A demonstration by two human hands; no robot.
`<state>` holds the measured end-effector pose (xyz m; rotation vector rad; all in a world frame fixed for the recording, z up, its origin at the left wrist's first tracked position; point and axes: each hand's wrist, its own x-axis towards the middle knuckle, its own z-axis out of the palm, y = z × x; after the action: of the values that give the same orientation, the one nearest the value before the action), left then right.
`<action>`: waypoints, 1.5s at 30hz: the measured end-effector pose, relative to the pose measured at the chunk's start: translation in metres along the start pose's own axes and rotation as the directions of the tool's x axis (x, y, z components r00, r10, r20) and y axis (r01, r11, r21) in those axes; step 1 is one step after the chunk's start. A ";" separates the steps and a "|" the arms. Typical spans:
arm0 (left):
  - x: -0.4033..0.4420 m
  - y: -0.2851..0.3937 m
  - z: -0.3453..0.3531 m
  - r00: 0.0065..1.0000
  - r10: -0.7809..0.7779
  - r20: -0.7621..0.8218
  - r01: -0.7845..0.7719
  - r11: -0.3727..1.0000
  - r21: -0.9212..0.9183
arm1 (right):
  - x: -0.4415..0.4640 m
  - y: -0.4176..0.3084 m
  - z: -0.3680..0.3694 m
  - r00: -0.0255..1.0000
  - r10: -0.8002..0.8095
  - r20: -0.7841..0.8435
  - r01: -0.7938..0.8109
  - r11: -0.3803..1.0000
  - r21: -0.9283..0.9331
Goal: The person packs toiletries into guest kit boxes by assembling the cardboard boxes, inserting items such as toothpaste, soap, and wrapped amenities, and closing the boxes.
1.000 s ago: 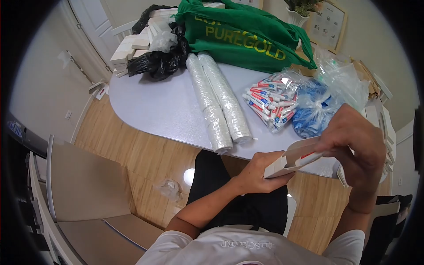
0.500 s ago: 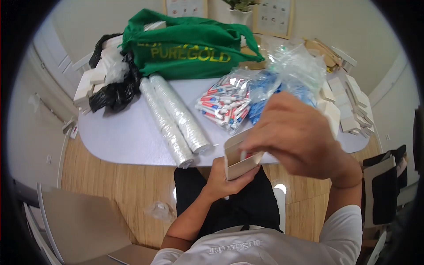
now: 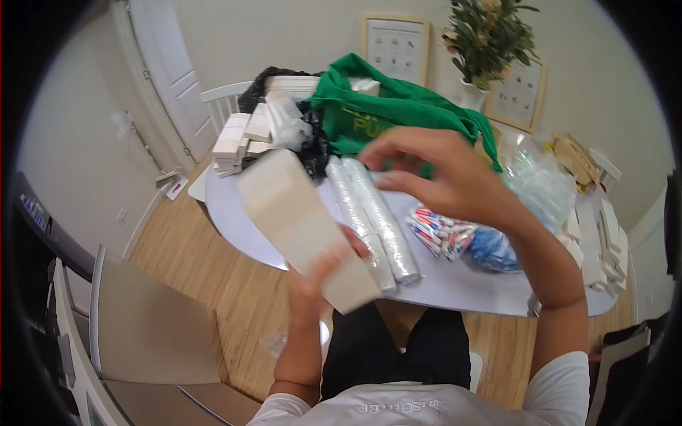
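Observation:
My left hand (image 3: 320, 273) is wrapped round a long cream-white box (image 3: 291, 220), held tilted above the table's front edge and blurred by motion. My right hand (image 3: 440, 170) is raised over the table to the right of the box, fingers curved and apart, with nothing visible between them. Below it lie two long rolls in clear wrap (image 3: 383, 220). A bag of red, white and blue tubes (image 3: 442, 233) and a blue bundle in clear plastic (image 3: 495, 248) lie to their right. Behind my right hand is a green cloth bag (image 3: 398, 106).
White boxes (image 3: 231, 138) and a black plastic bag (image 3: 315, 131) sit at the table's back left. More white boxes (image 3: 609, 238) lie at the right end. A vase (image 3: 472, 95) with flowers stands behind. A brown chair (image 3: 156, 305) is at the left.
My right hand has left the box opening and risen over the table. My left hand has raised the box to the left and turned it. The camera view has shifted.

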<state>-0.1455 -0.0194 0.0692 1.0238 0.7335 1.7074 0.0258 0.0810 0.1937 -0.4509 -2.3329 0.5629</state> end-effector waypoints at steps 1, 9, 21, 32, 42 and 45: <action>0.021 0.007 -0.020 0.994 0.082 -0.069 -0.078 0.996 0.050 | 0.026 0.025 0.020 0.999 -0.048 -0.001 0.048 0.999 -0.017; 0.142 -0.011 -0.113 0.945 0.024 -0.327 0.042 0.981 0.191 | 0.202 0.206 0.161 0.905 0.425 0.015 -0.385 0.835 -0.394; 0.165 -0.038 -0.133 0.940 -0.225 -0.256 0.270 0.950 0.157 | 0.167 0.219 0.217 0.823 0.552 -0.136 -0.521 0.636 -0.569; 0.167 -0.043 -0.142 0.930 -0.279 -0.239 0.307 0.948 0.087 | 0.186 0.214 0.179 0.790 0.546 0.278 -0.327 0.759 -0.563; 0.151 -0.036 -0.138 0.917 0.054 -0.395 0.041 0.973 0.228 | 0.040 0.127 0.070 0.685 0.626 0.373 -0.497 0.776 -0.389; 0.150 -0.037 -0.138 0.931 0.042 -0.363 0.021 0.986 0.168 | -0.008 0.102 0.064 0.666 0.657 0.353 -0.581 0.754 -0.307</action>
<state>-0.2775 0.1325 0.0188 0.8283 1.1312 1.8944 0.0040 0.1465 0.0944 -1.3749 -2.6432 0.8593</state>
